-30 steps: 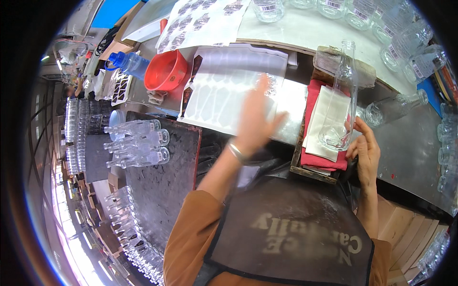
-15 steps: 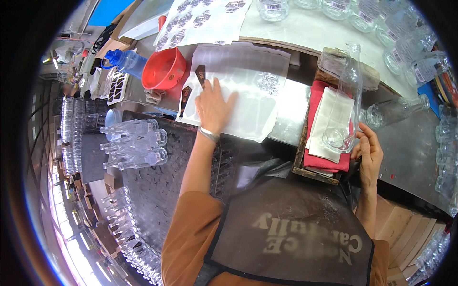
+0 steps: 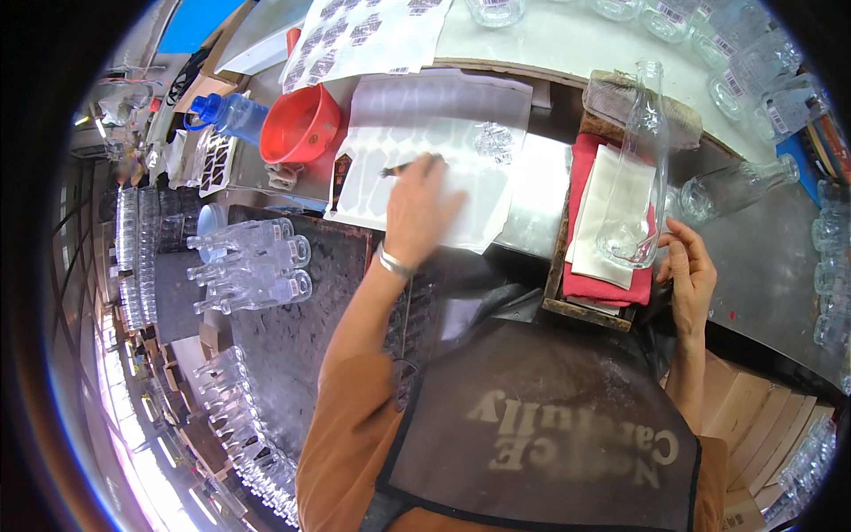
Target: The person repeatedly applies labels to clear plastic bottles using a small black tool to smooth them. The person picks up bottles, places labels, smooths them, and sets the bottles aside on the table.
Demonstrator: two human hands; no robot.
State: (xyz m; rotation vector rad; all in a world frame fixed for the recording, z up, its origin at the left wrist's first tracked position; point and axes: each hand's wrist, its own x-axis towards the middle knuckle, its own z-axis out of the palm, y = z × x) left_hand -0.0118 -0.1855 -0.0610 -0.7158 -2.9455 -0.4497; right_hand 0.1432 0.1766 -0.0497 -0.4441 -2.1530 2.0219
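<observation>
Beside the red funnel (image 3: 300, 124), left hand (image 3: 418, 208) flat on label sheet (image 3: 417, 133), right hand (image 3: 687, 279) steadying glass bottle (image 3: 636, 177)

Pale worktop (image 3: 567, 44) runs across the top w/ a wooden front edge; clear glass bottles (image 3: 753, 71) stand along its far right. Grey metal bench surface (image 3: 762, 266) lower right, cardboard boxes (image 3: 753, 417) stacked below it. Dark textured mat (image 3: 301, 355) covers a lower table at left, w/ rows of clear bottles (image 3: 248, 266) lying on it & more along its edge. Red funnel-like bowl (image 3: 301, 124) & blue water bottle (image 3: 226, 113) upper left. Bright daylight on the floor (image 3: 115, 390) far left.
</observation>
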